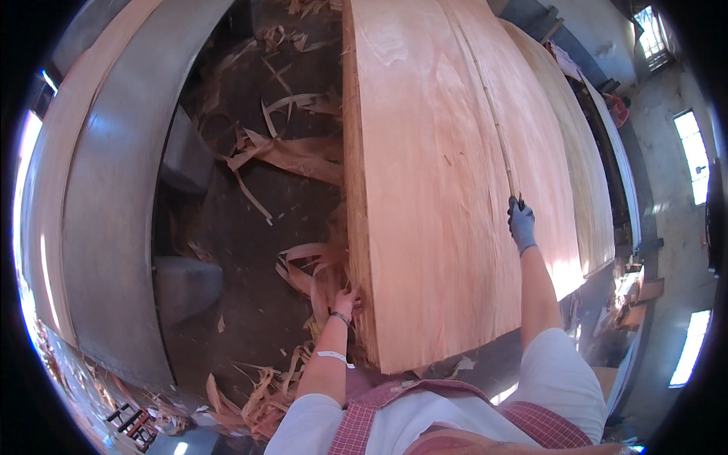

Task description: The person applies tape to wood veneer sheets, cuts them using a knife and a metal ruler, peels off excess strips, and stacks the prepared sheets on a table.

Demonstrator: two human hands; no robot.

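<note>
A thick stack of reddish wood veneer sheets (440, 197) lies in front of me, its left side edge rough and layered. My right hand (521, 224), in a grey glove with dark fingertips, is closed round the near end of a long thin bamboo stick (491, 110). The stick lies along the top sheet and reaches toward the far end of the stack. My left hand (347, 302) is bare, with its fingers bent against the stack's left edge near the close corner. Exactly what lies between those fingers is hard to see.
Torn veneer strips (292, 155) litter the dark floor left of the stack, with another heap (262, 398) near my left elbow. Further left stands another sheet stack (114, 197) with grey blocks (186, 288) beside it. Paler sheets (588, 144) lie along the right.
</note>
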